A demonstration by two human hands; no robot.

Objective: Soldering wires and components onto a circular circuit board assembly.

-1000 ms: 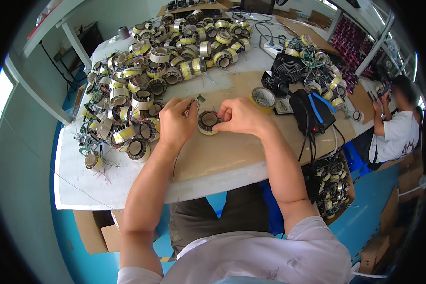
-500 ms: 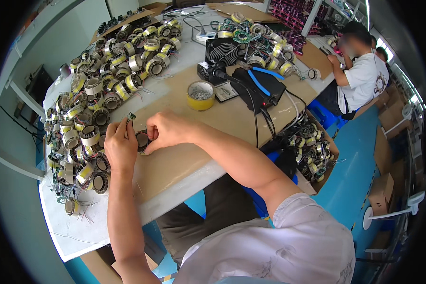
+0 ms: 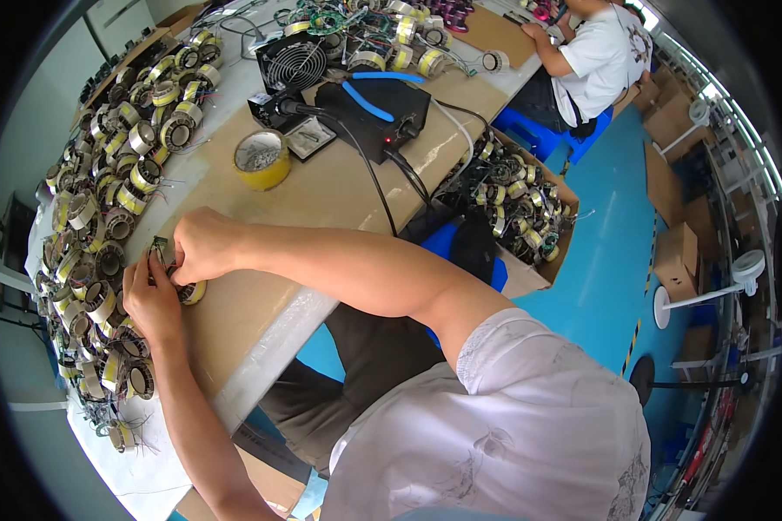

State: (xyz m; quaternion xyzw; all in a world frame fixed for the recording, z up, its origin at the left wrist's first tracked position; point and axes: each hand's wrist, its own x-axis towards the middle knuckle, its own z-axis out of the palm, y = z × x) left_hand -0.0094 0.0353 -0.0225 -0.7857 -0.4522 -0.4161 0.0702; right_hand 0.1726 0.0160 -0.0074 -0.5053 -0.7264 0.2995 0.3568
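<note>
My left hand (image 3: 154, 302) is closed, with a small green circuit board (image 3: 159, 244) at its fingertips. Close against it, my right hand (image 3: 207, 245) has its thumb and fingers pinched together. What lies between the right fingers is hidden. Beneath both hands a motor stator (image 3: 195, 293) wrapped in yellow tape sits on the brown work surface, partly covered by the fingers. A large heap of similar stators (image 3: 96, 300), with loose wires and yellow and cream bands, lies just left of my left hand.
A yellow tape roll (image 3: 261, 163) holding grey bits stands beyond my hands. Behind it are a black fan (image 3: 294, 64), a black soldering station (image 3: 374, 113) and blue-handled pliers (image 3: 369, 100). A carton (image 3: 561, 247) of stators stands right of the table. A co-worker (image 3: 595, 65) sits at the far right.
The view has shifted, so the table appears further left. My hands have come closer together, the right now touching or nearly touching the left beside the green board.
</note>
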